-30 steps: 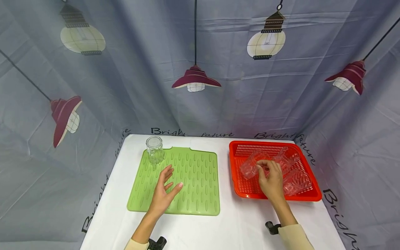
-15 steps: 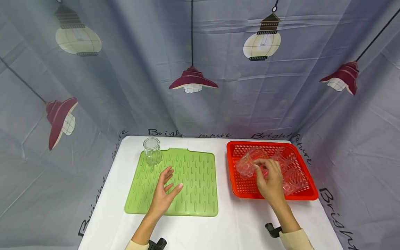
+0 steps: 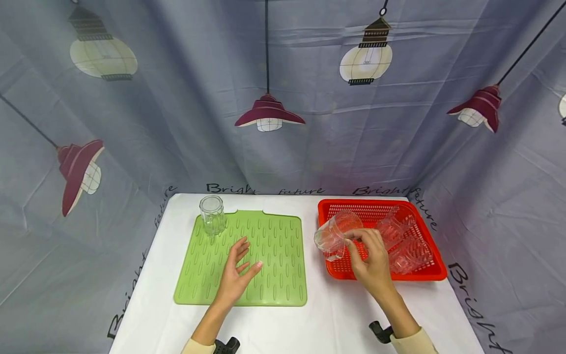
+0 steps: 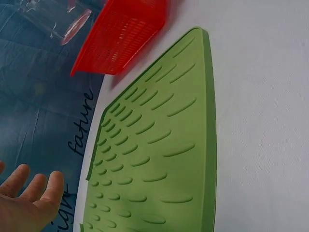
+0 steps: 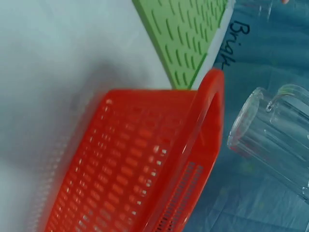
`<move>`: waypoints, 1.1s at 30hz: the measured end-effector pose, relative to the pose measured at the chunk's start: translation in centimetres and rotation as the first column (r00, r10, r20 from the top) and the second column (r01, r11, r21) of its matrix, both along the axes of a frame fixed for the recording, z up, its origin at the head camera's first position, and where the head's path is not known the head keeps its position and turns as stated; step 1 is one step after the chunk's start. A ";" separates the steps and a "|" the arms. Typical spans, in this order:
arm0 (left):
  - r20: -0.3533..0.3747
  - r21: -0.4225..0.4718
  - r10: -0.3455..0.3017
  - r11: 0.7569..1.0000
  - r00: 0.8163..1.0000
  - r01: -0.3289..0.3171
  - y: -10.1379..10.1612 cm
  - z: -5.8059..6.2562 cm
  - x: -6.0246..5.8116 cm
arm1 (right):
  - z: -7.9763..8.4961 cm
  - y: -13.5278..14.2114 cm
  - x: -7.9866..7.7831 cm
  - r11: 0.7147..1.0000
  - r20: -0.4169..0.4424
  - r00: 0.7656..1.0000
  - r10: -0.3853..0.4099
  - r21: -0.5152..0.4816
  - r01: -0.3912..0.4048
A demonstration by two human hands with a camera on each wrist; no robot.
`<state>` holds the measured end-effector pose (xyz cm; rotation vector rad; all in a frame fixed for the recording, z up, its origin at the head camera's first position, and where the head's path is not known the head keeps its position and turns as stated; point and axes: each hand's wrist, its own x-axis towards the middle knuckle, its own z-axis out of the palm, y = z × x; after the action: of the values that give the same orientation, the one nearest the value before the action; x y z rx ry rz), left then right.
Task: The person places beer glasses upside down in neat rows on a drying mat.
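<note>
My right hand (image 3: 371, 263) pinches a clear glass mug (image 3: 329, 236) between thumb and fingers. The mug is tilted, with its handle low, over the left rim of the red basket (image 3: 435, 278). In the right wrist view the mug (image 5: 277, 140) appears beyond the basket wall (image 5: 120, 164), and my right hand is out of that picture. My left hand (image 3: 234, 280) hovers above the green drying mat (image 3: 278, 265), fingers spread and holding nothing. Another glass mug (image 3: 212, 216) stands on the mat's far left corner.
Several clear mugs, such as the glass mug (image 3: 409, 255), lie on their sides in the basket's right half. A white-covered table (image 3: 316, 319) bears mat and basket. A grey curtain (image 3: 199, 123) printed with lamps hangs behind.
My right hand has lifted the mug from among the others in the basket and moved it left to the rim. My left hand has barely moved.
</note>
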<state>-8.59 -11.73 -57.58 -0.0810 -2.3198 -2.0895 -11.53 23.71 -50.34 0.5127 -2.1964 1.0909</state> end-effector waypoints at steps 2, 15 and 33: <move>-0.002 0.009 -0.008 1.000 1.000 0.008 0.3 -0.1 0.0 | 0.0 -0.4 0.2 1.000 -0.020 1.000 0.017 -0.008 -0.017; 0.016 0.099 -0.074 0.992 0.997 0.072 2.5 -0.2 -0.6 | 0.8 -2.9 1.6 0.996 -0.035 0.996 0.085 -0.030 -0.086; -0.041 0.196 -0.248 0.948 0.968 0.251 4.1 -0.1 -0.9 | 2.1 -5.5 3.2 0.975 -0.065 0.980 0.189 -0.108 -0.195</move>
<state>-9.51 -7.61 -57.71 -0.4072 -2.1751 -2.4153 -8.33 18.24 -48.22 0.7068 -2.0560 1.2803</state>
